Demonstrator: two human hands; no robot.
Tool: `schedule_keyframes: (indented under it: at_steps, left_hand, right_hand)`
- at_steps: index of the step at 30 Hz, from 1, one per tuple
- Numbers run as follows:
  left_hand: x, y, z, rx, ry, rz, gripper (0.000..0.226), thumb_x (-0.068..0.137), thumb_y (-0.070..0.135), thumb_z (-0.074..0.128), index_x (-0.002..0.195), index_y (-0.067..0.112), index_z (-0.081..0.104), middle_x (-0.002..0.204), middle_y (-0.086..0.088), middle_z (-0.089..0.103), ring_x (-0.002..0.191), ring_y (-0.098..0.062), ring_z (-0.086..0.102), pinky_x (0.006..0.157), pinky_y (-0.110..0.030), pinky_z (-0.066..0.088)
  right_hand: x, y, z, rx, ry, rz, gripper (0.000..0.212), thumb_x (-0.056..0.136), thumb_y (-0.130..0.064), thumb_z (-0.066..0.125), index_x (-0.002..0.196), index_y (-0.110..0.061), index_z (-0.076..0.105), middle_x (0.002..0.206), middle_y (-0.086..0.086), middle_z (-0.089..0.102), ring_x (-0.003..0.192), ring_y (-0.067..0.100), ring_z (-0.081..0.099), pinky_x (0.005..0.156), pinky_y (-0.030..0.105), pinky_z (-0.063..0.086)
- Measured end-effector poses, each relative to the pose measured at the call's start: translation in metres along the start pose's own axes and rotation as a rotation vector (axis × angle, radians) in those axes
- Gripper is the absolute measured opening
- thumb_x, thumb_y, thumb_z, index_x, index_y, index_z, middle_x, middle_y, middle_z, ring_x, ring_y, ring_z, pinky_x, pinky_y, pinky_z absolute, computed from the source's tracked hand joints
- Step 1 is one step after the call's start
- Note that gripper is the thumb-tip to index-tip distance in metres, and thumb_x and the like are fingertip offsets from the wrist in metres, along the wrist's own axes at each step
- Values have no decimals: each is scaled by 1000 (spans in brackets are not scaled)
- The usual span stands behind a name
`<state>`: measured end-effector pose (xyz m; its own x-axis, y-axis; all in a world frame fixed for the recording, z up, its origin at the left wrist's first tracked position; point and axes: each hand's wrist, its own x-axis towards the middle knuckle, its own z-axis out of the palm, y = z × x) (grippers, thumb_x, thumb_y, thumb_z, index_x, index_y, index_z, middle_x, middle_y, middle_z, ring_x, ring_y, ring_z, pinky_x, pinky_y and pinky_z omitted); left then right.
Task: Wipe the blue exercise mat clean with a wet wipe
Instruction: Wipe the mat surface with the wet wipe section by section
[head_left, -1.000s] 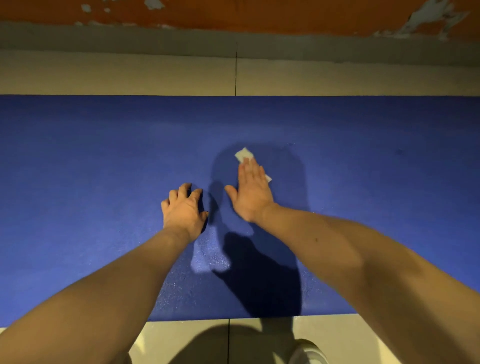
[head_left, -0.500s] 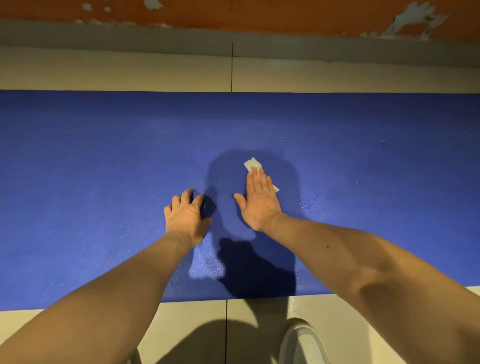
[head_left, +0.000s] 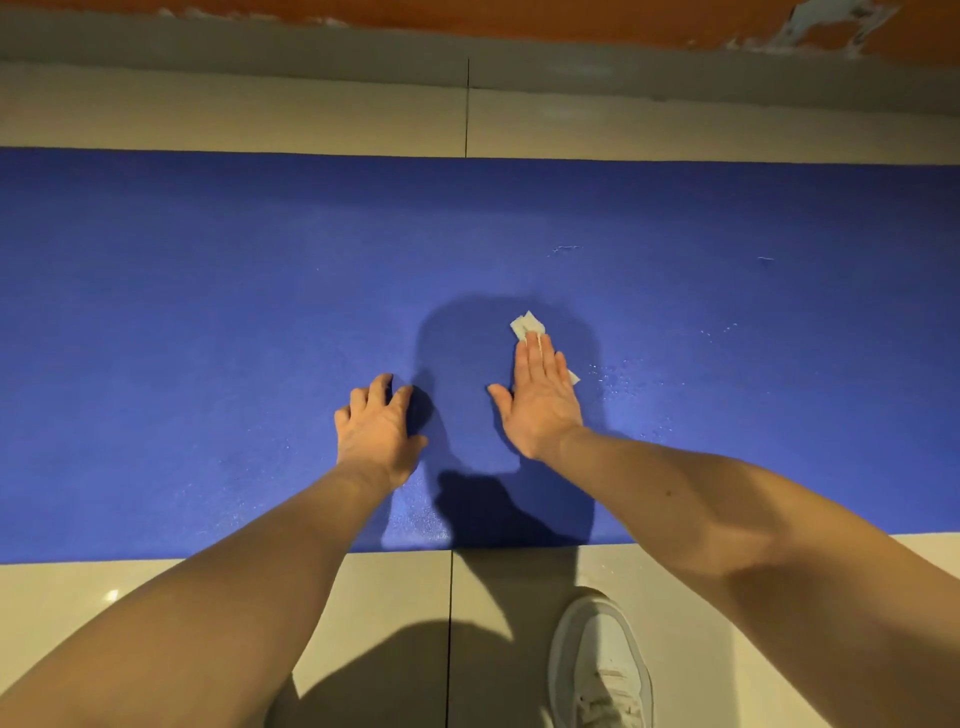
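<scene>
Two hands, grainy blue mat (head_left: 208, 338) — R grip (head_left: 540, 405) flat on crumpled wipe (head_left: 527, 325); L grip (head_left: 376, 431) loosely arched, empty.

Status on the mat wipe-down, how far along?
Partway. Done: droplets right of the right hand suggest that patch of the blue exercise mat is wiped. In hand: the right hand presses a small white wet wipe flat on it, left hand braced. Left: pale specks farther back.

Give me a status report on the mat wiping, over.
Right hand flat, pressing wet wipe onto blue mat. Left hand rests on mat, holding nothing. Droplets right of wipe; white shoe on floor, off mat.
</scene>
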<state>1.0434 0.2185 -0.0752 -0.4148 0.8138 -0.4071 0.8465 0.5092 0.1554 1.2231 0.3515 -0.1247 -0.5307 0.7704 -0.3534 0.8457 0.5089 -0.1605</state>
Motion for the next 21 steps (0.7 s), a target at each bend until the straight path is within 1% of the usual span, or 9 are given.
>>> schedule_keyframes:
  at_steps: [2,5,7,9,11,14,16,19,21]
  left_hand:
    - [-4,1,3,-9,7,-9,73,91,44,66,152,24,33,161,-2,18,140,-29,22,111,-44,24]
    - [-8,2,7,-10,20,-13,75,91,45,66,154,24,31,162,-2,17,141,-29,22,112,-44,25]
    - [-9,2,9,1,20,-12,76,92,47,65,155,24,30,162,-2,16,141,-29,22,113,-44,25]
    - [-9,4,10,6,21,-10,78,91,51,65,155,25,29,162,-3,16,141,-30,22,113,-45,25]
    - [-10,5,9,12,10,-4,80,89,53,66,155,25,29,162,-3,17,141,-31,22,113,-45,25]
    - [-13,9,11,12,-2,6,82,88,54,66,155,25,29,162,-3,17,141,-31,22,113,-45,24]
    - [-16,13,14,9,-5,8,84,87,55,67,155,25,29,162,-3,17,141,-31,22,113,-45,24]
    - [-21,17,17,-18,16,11,84,87,52,69,155,23,29,162,-4,18,140,-31,23,112,-45,24]
    - [-24,20,17,-18,16,12,83,88,50,69,155,22,29,161,-4,18,140,-30,23,111,-44,24]
  right_hand:
    - [-12,-18,9,20,-3,-40,80,106,-54,18,161,-1,-4,168,15,-16,155,31,-19,126,45,-11]
    - [-44,-42,27,53,1,-236,87,97,-59,7,161,0,6,169,16,-7,156,31,-13,126,45,-8]
    - [-60,-43,36,17,-14,-345,87,96,-60,6,161,-2,6,169,14,-6,157,29,-11,127,44,-6]
    - [-58,-30,36,23,-15,-383,84,98,-59,10,161,-3,8,170,11,-2,157,26,-7,128,45,1]
    - [-49,-12,29,39,19,-294,82,100,-58,14,162,-4,7,170,9,-4,158,26,-7,128,46,4]
    - [-36,13,17,17,26,-63,78,106,-54,21,161,-6,-6,169,6,-17,156,24,-17,127,43,-6]
    - [-38,9,10,35,33,8,79,107,-54,22,161,-4,-7,169,9,-17,156,26,-18,127,42,-8]
    - [-56,-13,20,70,12,-23,79,105,-54,18,161,1,1,169,17,-10,156,32,-13,127,45,-5]
    - [-80,-30,30,81,-6,-104,81,101,-53,16,158,5,18,168,21,8,157,36,4,127,48,7]
